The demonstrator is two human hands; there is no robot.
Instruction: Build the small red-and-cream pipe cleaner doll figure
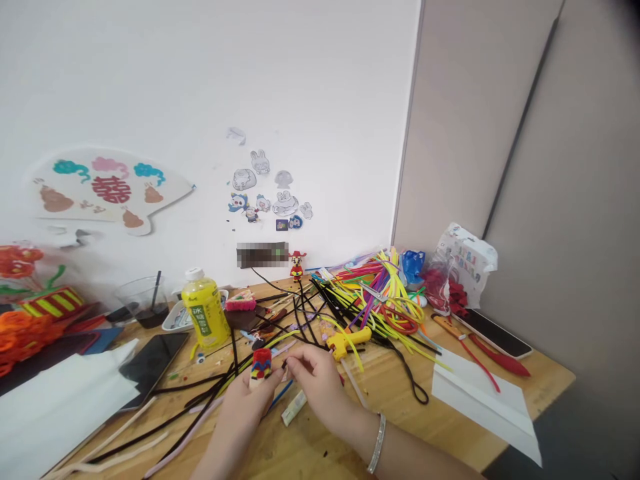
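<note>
My left hand [247,403] is closed around a small fuzzy figure [261,360] in red, blue and yellow, its top showing above the fingers. Close beside it, my right hand [320,387] pinches a tiny dark piece [285,365], too small to name. A bracelet circles my right wrist. Under my hands on the wooden table lies a pale tube [294,408]. Just beyond the right hand rests a yellow glue gun [347,343]. A similar finished-looking figure [297,267] in a red hat stands against the wall.
Black pipe cleaners [205,393] spread across the table [400,440]. A colourful heap of pipe cleaners [400,310] with scissors [374,291] lies back right. A yellow bottle [206,313], plastic cup [145,303] and dark tablet [155,363] stand or lie left; a phone [495,332] and red-handled tool [500,357] lie right.
</note>
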